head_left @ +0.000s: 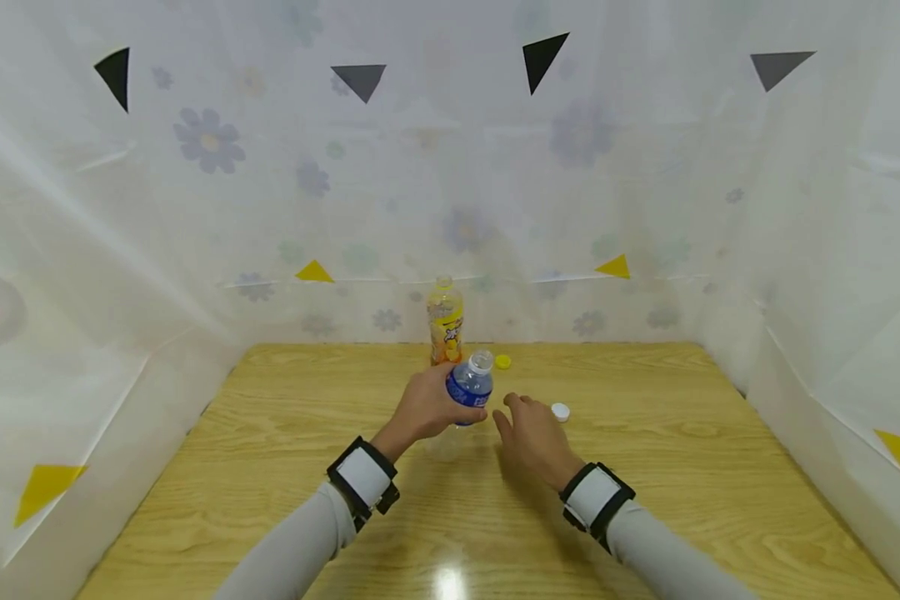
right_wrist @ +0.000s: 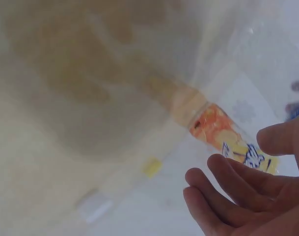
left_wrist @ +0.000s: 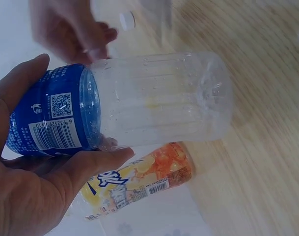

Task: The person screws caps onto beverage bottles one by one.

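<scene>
My left hand (head_left: 431,406) grips a clear plastic bottle (left_wrist: 164,96) around its blue label (left_wrist: 53,110). The bottle's open mouth (head_left: 482,360) has no cap on it. In the left wrist view its clear lower part looks empty apart from small droplets. To the right of the bottle, my right hand (head_left: 534,437) holds nothing, its fingers loosely bent and apart from the bottle. A white cap (head_left: 560,412) lies on the table beside the right hand. Behind the left hand stands an uncapped bottle with a yellow and orange label (head_left: 446,321).
A yellow cap (head_left: 502,362) lies near the back of the wooden table (head_left: 285,467), right of the yellow-labelled bottle. White patterned sheeting (head_left: 420,183) rises behind the table and along both sides.
</scene>
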The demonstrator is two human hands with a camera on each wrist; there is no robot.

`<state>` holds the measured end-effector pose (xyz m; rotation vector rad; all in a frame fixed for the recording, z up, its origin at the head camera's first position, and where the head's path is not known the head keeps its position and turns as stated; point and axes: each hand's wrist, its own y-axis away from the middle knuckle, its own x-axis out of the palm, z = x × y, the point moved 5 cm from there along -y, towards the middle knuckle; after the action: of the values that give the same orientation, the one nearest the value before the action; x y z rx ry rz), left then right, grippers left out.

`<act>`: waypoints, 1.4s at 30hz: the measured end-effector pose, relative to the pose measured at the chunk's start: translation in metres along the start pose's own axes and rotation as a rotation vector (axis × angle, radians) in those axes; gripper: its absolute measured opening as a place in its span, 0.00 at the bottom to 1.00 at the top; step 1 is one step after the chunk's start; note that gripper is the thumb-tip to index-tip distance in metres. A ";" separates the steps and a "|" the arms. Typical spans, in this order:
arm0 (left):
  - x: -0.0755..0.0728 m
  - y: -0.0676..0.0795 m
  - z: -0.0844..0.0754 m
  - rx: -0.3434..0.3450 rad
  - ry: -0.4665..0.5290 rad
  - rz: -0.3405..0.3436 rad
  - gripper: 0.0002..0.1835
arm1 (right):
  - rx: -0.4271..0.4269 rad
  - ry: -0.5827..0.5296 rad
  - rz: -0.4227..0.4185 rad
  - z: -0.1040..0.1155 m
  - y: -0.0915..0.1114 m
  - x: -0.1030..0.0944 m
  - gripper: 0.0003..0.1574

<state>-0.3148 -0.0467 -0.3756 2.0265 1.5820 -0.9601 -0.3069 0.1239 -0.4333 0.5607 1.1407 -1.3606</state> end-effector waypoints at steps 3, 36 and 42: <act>0.001 -0.001 -0.001 0.010 -0.001 0.002 0.39 | -0.012 0.036 -0.017 0.001 -0.015 -0.015 0.22; 0.011 -0.004 -0.008 0.007 -0.003 0.029 0.39 | 0.241 0.150 0.333 -0.084 -0.035 -0.019 0.22; 0.012 -0.004 -0.009 0.017 -0.002 0.025 0.40 | 0.206 0.162 0.320 -0.086 -0.035 -0.014 0.27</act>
<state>-0.3144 -0.0319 -0.3777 2.0515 1.5493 -0.9696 -0.3633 0.1982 -0.4452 0.9741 0.9929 -1.1755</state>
